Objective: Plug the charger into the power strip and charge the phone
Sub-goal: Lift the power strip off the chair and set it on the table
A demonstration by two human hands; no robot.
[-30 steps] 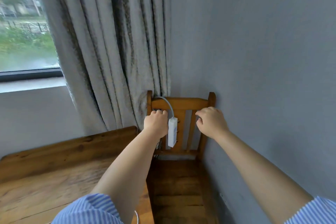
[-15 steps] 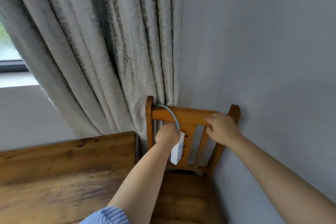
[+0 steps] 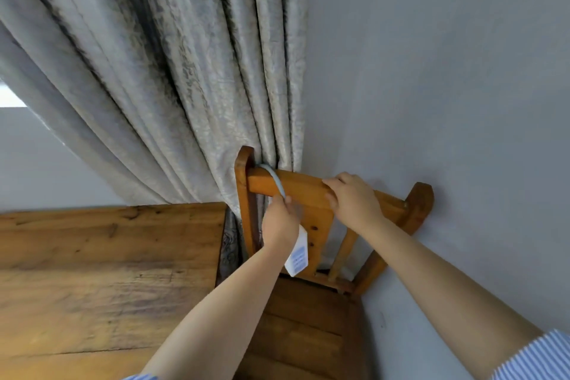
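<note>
A white power strip (image 3: 298, 253) hangs in front of the back of a wooden chair (image 3: 302, 188). Its pale cable (image 3: 275, 177) loops up over the chair's top rail and runs behind the curtain. My left hand (image 3: 279, 222) is closed around the upper end of the strip, where the cable meets it, and hides that end. My right hand (image 3: 353, 199) grips the chair's top rail just to the right of the strip. No charger or phone is in view.
A grey patterned curtain (image 3: 185, 77) hangs behind the chair and touches its left post. A wooden table (image 3: 105, 268) stands to the left. The grey wall (image 3: 447, 102) runs close along the chair's right side.
The view has moved in towards the chair and swung right, so the window has left the frame. My left hand has tilted the power strip, its lower end swinging right. My right hand stays on the rail.
</note>
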